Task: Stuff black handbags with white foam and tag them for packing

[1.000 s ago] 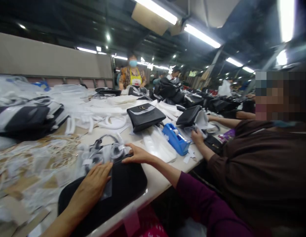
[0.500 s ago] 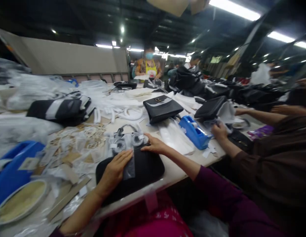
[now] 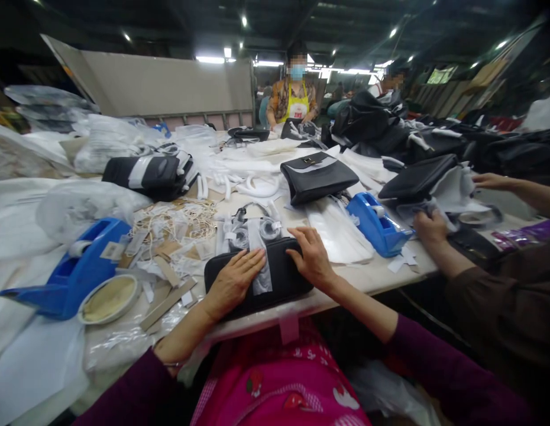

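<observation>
A black bag (image 3: pixel 286 278) lies at the table's front edge. A clear plastic strip (image 3: pixel 262 278) runs over its middle, and wrapped straps with ring-like coils (image 3: pixel 239 236) sit along its far side. My left hand (image 3: pixel 236 275) rests flat on the bag's left half, fingers stretched toward the strip. At the bag's right far corner, my right hand (image 3: pixel 314 255) touches it with thumb and fingers apart. The bag's left underside is partly hidden by my left forearm.
Blue tape dispensers stand left (image 3: pixel 86 266) and right (image 3: pixel 377 225). A round tape roll (image 3: pixel 110 299), cardboard scraps and strings (image 3: pixel 172 231) lie left. Another black bag (image 3: pixel 317 177) is ahead. A co-worker's hand (image 3: pixel 430 228) works at right; another person (image 3: pixel 295 100) stands across the table.
The whole view has shifted, so the scene sits farther right and is sharper. The bag's black face looks shallower. My right hand's fingers are now more raised and spread at the bag's corner.
</observation>
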Motion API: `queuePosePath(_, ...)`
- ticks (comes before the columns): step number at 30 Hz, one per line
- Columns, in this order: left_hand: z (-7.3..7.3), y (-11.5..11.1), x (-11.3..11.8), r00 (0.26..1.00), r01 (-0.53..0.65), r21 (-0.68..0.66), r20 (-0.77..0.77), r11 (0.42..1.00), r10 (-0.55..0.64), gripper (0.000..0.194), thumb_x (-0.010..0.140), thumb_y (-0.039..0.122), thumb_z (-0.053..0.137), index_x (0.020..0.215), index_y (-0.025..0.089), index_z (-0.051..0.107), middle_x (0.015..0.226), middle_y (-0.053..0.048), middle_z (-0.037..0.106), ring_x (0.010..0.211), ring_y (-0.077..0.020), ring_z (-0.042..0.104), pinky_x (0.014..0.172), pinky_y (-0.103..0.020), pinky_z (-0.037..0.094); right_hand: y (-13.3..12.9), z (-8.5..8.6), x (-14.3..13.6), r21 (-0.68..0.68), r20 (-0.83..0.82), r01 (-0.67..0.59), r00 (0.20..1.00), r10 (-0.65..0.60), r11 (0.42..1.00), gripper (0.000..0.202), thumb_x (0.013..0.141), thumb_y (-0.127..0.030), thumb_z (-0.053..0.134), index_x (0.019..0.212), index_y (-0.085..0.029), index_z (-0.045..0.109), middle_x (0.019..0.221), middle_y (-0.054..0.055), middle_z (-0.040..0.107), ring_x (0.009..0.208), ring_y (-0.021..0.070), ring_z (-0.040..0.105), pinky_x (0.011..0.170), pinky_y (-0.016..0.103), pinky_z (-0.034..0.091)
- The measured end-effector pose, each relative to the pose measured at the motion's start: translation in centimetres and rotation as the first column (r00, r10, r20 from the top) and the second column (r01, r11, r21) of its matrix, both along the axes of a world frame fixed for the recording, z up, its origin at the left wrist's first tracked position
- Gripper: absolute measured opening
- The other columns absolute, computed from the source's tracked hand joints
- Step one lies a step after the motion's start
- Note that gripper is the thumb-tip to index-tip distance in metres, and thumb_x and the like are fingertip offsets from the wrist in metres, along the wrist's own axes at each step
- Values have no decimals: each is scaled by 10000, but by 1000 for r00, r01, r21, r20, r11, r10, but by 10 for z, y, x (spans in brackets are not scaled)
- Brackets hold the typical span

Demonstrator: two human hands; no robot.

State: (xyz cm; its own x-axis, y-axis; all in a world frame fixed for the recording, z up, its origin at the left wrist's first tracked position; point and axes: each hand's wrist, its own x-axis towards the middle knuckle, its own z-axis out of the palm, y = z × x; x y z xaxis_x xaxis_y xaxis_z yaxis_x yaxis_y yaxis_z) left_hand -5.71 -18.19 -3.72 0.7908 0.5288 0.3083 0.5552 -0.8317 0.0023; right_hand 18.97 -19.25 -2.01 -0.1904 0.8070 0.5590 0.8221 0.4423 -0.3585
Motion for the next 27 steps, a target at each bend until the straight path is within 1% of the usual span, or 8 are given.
queuePosePath(3,0,0,1,1000,-2,30,-9,1000,2,526,898,71,369,1417,158,379,1515,-67,343,1418,-177,264,1167,-418,264,-59,-17,1,35,62,-294,955,292,955,456,863,-97,424,1308,-185,473,1208,111,534,1162,238,462,997,431,400)
queuePosePath(5,-1,1,-1,1000,10,72,10,997,-11,539,894,76,366,1424,169,373,1515,-56,345,1409,-177,287,1160,-402,277,-94,-31,2,-21,206,-421,886,416,907,483,855,-143,458,1338,-169,453,1266,115,524,1206,248,434,1017,434,386)
queuePosePath(8,-10,7,-6,997,47,178,54,983,-58,593,873,97,378,1450,226,334,1504,-29,366,1365,-193,377,1131,-396,320,-119,-54,4,-49,413,-394,829,378,918,488,906,-231,490,1387,-250,410,1424,53,429,1327,231,319,1070,382,346)
queuePosePath(11,-32,25,-10,991,48,278,106,959,-80,649,866,231,440,1485,266,248,1491,-23,385,1294,-243,475,1057,-417,411,-113,-73,9,116,520,-345,820,239,931,420,945,-312,495,1361,-315,436,1477,-22,377,1369,190,264,1097,331,323)
queuePosePath(16,-51,43,-11,984,65,306,138,950,-112,691,868,309,420,1502,319,146,1475,-10,397,1254,-268,517,974,-464,482,-101,-78,2,264,467,-334,865,183,905,281,945,-306,496,1219,-287,557,1349,-49,530,1265,158,406,1021,288,400)
queuePosePath(19,-46,40,-10,983,65,332,142,941,-117,667,880,340,428,1496,326,172,1458,-13,428,1250,-262,522,975,-459,479,-105,-71,-9,280,331,-343,911,245,897,230,949,-243,442,1126,-216,586,1067,-8,672,981,127,562,865,254,468)
queuePosePath(21,-37,34,-9,984,70,329,135,942,-120,634,887,369,457,1480,315,242,1453,-19,441,1260,-260,512,1002,-448,457,-111,-66,-16,278,237,-351,927,290,894,242,925,-182,407,1099,-186,576,921,2,683,827,128,574,767,266,474)
queuePosePath(27,-7,6,-2,990,45,112,130,993,-59,493,929,383,455,1396,227,436,1467,-59,426,1339,-235,416,1114,-446,334,-131,-68,-25,206,46,-203,979,198,957,245,855,-105,401,1029,-168,561,882,48,638,883,184,539,879,402,400)
